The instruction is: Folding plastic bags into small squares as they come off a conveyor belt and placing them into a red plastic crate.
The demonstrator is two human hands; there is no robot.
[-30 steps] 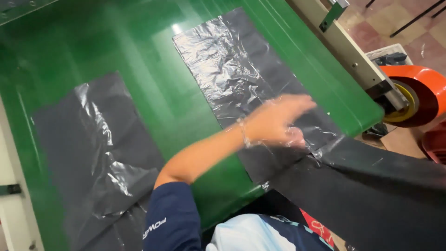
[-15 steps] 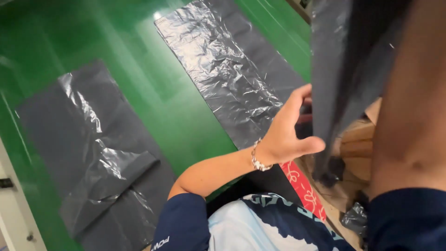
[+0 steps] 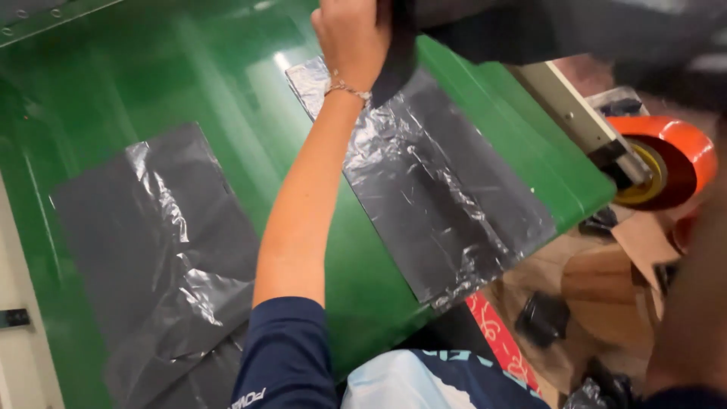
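my left hand (image 3: 352, 38) fist-closed, gripping a dark plastic bag (image 3: 454, 26) lifted at frame top | my right forearm at right edge, blurred, can't tell grip | flat bag (image 3: 447, 204) crinkled, glossy, black, overhanging the smooth green table (image 3: 189, 83) edge | second flat bag (image 3: 159, 257) near left, wrinkled

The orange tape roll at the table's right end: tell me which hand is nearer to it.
Right. Only the right forearm shows, its hand out of view, just below the orange tape roll. The left hand is far across the green table, gripping black plastic film.
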